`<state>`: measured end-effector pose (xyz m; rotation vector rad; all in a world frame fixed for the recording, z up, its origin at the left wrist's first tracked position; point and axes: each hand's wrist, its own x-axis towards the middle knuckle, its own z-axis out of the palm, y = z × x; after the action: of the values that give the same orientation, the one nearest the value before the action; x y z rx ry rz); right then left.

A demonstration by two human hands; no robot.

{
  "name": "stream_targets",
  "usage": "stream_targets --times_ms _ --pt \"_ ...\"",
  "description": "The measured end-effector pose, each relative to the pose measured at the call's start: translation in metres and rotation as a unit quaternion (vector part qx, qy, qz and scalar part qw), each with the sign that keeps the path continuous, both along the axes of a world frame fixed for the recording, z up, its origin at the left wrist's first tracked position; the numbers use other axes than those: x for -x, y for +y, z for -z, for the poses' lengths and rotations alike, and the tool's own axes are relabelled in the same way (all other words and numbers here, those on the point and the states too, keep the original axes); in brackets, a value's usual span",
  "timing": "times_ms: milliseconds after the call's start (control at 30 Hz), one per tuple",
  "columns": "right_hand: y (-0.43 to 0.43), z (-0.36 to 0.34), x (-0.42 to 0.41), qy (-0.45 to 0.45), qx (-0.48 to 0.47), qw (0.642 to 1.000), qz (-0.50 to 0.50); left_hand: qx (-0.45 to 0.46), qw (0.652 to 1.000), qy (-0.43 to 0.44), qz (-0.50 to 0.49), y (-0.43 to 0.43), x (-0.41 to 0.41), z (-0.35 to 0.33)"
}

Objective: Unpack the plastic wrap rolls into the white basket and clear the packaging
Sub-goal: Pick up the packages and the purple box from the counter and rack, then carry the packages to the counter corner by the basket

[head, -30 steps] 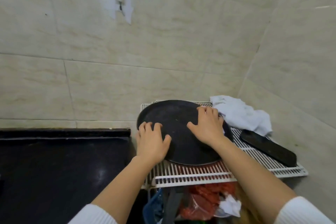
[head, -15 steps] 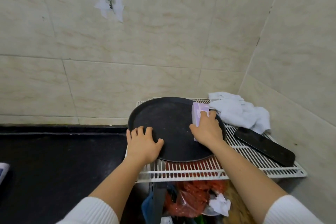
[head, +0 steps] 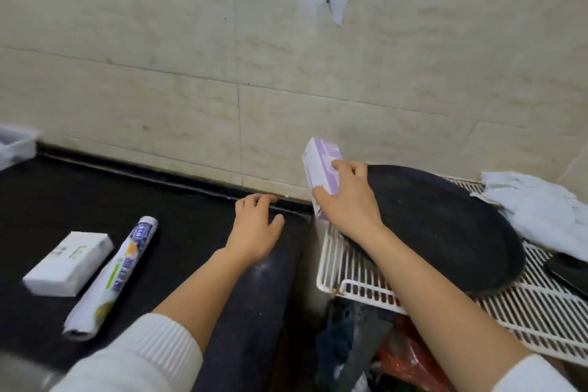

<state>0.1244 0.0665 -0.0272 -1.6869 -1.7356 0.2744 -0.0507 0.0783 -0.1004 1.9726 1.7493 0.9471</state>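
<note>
- We are gripping a small purple box (head: 322, 169) in our right hand (head: 348, 200), fingers wrapped round its lower half, lifted above the left edge of the white wire rack (head: 356, 283).
- We are resting our left hand (head: 256, 229) flat and spread on the black desk (head: 175, 207), holding nothing.
- We are risking a slip here: our grip sits low on the box, so it could tip out and drop into the gap between desk and rack, down among the bags (head: 407, 360) below.
- We are also passing close to the round black tray (head: 445, 232), so our forearm could nudge it across the wires.
- We are seeing one plastic wrap roll (head: 114, 274) lying on the desk well to the left, a long white cylinder with blue and green print, its lower end loosely crinkled; it may roll if knocked.
- We are seeing a white box (head: 68, 262) just beside it, and only a pale corner at the far left that could be the basket; we cannot tell.
</note>
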Motion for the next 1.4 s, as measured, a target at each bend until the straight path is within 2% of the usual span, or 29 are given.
stream_targets --times_ms 167,333,500,633,767,1000,1100,1200,1300,1400 --pt "0.011 0.041 0.108 -0.012 0.033 0.997 -0.068 0.03 0.995 0.007 -0.098 -0.019 0.108 0.038" --pt "0.003 0.117 0.212 -0.03 0.12 0.987 -0.103 0.046 0.981 -0.004 -0.187 -0.051 0.221 0.091" --pt "-0.009 0.184 0.29 -0.061 0.2 0.976 -0.063 0.078 0.973 0.002 -0.216 -0.077 0.332 0.141" --pt "-0.017 0.218 0.323 -0.089 0.211 0.973 0.003 0.159 0.962 0.032 -0.22 -0.08 0.397 0.177" --pt "-0.026 0.24 0.339 -0.107 0.226 0.967 0.046 0.204 0.961 0.065 -0.176 -0.079 0.418 0.205" --pt "-0.027 0.251 0.345 -0.196 0.243 0.947 0.071 0.173 0.969 0.108 -0.137 -0.089 0.424 0.233" --pt "-0.024 0.246 0.357 -0.22 0.187 0.954 0.076 0.201 0.966 0.112 -0.121 -0.088 0.428 0.234" --pt "-0.016 0.237 0.385 -0.18 0.159 0.97 0.043 0.22 0.963 0.116 -0.107 -0.087 0.434 0.231" --pt "-0.001 0.233 0.422 -0.107 0.192 0.976 -0.003 0.197 0.971 0.037 -0.129 -0.086 0.433 0.221" --pt "0.018 0.232 0.451 -0.046 0.233 0.971 0.007 0.115 0.961 -0.083 -0.238 -0.076 0.432 0.206"
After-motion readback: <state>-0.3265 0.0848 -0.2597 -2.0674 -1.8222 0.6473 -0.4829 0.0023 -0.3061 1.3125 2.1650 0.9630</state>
